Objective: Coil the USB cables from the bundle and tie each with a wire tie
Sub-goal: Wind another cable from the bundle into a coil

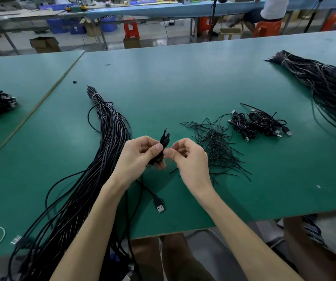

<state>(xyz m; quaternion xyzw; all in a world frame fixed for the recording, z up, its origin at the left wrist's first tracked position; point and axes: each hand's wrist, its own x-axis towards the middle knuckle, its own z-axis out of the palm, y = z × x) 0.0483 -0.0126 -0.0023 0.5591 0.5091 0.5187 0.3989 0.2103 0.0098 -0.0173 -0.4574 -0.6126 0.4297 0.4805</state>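
On a green workshop bench [183,78] we see the long bundle [106,134] of black USB cables at left, a heap of wire ties [216,145] right of centre and finished coils [258,123] just beyond it. Above the middle the left hand [140,157] grips a small coiled cable [164,141], its tail dropping to a USB plug [160,206] on the bench. The right hand [187,159], fingers curled, touches the coil and pinches what seems a wire tie, hard to make out.

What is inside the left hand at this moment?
The left hand grips a small black cable coil, ends sticking up. The hand covers most of the coil, so whether it is tied cannot be seen.
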